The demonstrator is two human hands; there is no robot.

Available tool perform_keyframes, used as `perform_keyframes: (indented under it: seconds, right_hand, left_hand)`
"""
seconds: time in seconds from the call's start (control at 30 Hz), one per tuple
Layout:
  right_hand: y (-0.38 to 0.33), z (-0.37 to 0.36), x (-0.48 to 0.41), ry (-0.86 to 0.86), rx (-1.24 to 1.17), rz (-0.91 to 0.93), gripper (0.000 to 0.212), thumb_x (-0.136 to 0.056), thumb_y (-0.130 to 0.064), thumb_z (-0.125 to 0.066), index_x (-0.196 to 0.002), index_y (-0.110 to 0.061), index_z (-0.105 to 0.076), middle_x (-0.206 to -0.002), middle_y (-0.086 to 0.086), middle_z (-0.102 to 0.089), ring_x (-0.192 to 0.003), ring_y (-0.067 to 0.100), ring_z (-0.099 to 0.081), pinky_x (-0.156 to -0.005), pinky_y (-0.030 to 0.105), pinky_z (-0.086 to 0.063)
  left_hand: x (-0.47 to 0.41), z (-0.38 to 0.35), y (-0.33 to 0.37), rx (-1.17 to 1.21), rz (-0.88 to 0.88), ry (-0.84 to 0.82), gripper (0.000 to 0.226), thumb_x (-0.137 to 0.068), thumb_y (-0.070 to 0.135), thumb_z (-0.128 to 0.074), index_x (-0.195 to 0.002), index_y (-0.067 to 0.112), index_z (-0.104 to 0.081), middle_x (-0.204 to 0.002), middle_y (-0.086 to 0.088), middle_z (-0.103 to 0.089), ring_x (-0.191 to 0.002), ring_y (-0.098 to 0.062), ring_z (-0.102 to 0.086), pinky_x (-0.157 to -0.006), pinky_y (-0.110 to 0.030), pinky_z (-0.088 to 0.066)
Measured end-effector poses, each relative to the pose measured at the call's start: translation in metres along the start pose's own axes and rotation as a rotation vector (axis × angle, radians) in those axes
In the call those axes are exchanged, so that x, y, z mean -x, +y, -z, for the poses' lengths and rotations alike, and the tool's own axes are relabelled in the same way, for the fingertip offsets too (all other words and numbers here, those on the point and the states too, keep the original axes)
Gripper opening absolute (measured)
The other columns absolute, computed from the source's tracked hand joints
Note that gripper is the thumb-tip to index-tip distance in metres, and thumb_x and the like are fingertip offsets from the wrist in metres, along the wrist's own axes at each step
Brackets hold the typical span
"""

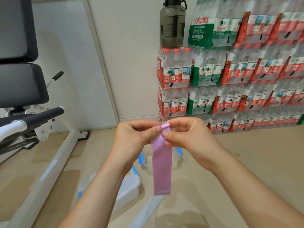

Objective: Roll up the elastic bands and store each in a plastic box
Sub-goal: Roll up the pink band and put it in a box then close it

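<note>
A flat pink elastic band (pixel 162 168) hangs straight down in front of me. My left hand (pixel 136 135) and my right hand (pixel 185 135) both pinch its top end, thumbs on the near side, fingers behind. Below, on the floor, stands a clear plastic box with blue clips (pixel 178 156), mostly hidden behind the band. A second plastic box with a white lid and blue clips (pixel 130 188) lies under my left forearm. A pale blue band (pixel 146 209) lies flat on the floor near it.
A white-framed exercise bench with black pads (pixel 21 76) fills the left side. Stacked shrink-wrapped packs of water bottles (pixel 230 76) line the wall at right, with a large dark jug (pixel 172 23) on top. The floor is beige tile.
</note>
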State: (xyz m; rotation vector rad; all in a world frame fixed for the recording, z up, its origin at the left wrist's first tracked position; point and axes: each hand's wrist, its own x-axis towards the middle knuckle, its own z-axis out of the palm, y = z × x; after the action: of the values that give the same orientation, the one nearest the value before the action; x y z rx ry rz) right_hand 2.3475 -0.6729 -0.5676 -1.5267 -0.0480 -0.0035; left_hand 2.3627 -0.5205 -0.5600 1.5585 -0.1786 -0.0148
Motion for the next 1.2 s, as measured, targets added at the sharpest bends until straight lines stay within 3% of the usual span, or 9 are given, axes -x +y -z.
perform_keyframes:
  seconds: [0.13, 0.3, 0.53, 0.67, 0.83, 1.03, 1.2]
  right_hand:
    - [0.001, -0.001, -0.001, 0.04, -0.011, 0.02, 0.013, -0.08, 0.0, -0.07, -0.092, -0.002, -0.073, -0.084, 0.018, -0.072, -0.072, 0.015, -0.067, -0.066, 0.022, -0.058]
    - [0.003, -0.002, -0.004, 0.103, -0.028, 0.041, 0.013, -0.081, -0.009, -0.072, -0.092, -0.002, -0.074, -0.078, 0.009, -0.074, -0.067, 0.011, -0.066, -0.064, 0.022, -0.056]
    - [0.004, -0.003, -0.004, 0.145, 0.005, 0.074, 0.011, -0.086, -0.008, -0.067, -0.082, -0.008, -0.077, -0.076, 0.007, -0.075, -0.067, 0.009, -0.065, -0.064, 0.023, -0.058]
    - [0.003, -0.003, -0.003, 0.121, 0.061, 0.086, 0.015, -0.087, -0.003, -0.064, -0.08, -0.006, -0.076, -0.078, 0.006, -0.076, -0.068, 0.008, -0.064, -0.066, 0.024, -0.058]
    - [0.003, 0.003, -0.005, 0.175, 0.052, 0.062, 0.008, -0.085, -0.004, -0.067, -0.087, -0.003, -0.074, -0.079, 0.009, -0.075, -0.067, 0.011, -0.067, -0.066, 0.025, -0.058]
    - [-0.002, 0.007, -0.003, 0.079, 0.024, -0.017, 0.01, -0.086, -0.009, -0.067, -0.083, -0.007, -0.076, -0.077, 0.008, -0.072, -0.071, 0.011, -0.066, -0.07, 0.027, -0.06]
    - [-0.004, 0.009, -0.003, 0.07, 0.025, -0.043, 0.009, -0.082, -0.001, -0.069, -0.091, 0.002, -0.072, -0.087, 0.018, -0.072, -0.072, 0.014, -0.067, -0.067, 0.023, -0.059]
  left_hand:
    - [0.0, -0.001, 0.0, -0.03, -0.021, 0.05, 0.015, -0.074, 0.002, -0.075, -0.07, 0.017, -0.077, -0.068, -0.002, -0.075, -0.064, -0.01, -0.069, -0.062, -0.02, -0.055]
    - [0.0, -0.001, 0.0, -0.064, -0.037, 0.058, 0.009, -0.073, 0.001, -0.076, -0.077, 0.009, -0.075, -0.069, -0.002, -0.075, -0.064, -0.008, -0.069, -0.06, -0.015, -0.052]
    - [-0.002, -0.003, -0.003, -0.133, -0.072, 0.073, 0.016, -0.072, -0.002, -0.077, -0.074, 0.014, -0.073, -0.069, 0.0, -0.074, -0.066, -0.008, -0.069, -0.061, -0.015, -0.052]
    - [-0.002, -0.002, -0.005, -0.148, -0.017, 0.023, 0.02, -0.072, 0.0, -0.078, -0.08, 0.017, -0.072, -0.07, 0.0, -0.073, -0.067, -0.009, -0.069, -0.062, -0.016, -0.053]
    - [-0.001, 0.004, -0.002, -0.123, 0.068, -0.072, 0.006, -0.08, 0.014, -0.072, -0.084, 0.013, -0.076, -0.073, -0.005, -0.074, -0.064, -0.011, -0.064, -0.063, -0.021, -0.053]
    - [0.0, 0.001, -0.001, -0.135, 0.024, -0.01, 0.005, -0.071, 0.01, -0.079, -0.074, 0.013, -0.076, -0.067, -0.004, -0.074, -0.06, -0.009, -0.064, -0.06, -0.019, -0.053]
    - [-0.001, -0.001, -0.005, -0.196, -0.008, -0.001, 0.009, -0.071, 0.007, -0.08, -0.078, 0.009, -0.075, -0.071, -0.004, -0.075, -0.065, -0.007, -0.069, -0.059, -0.014, -0.051]
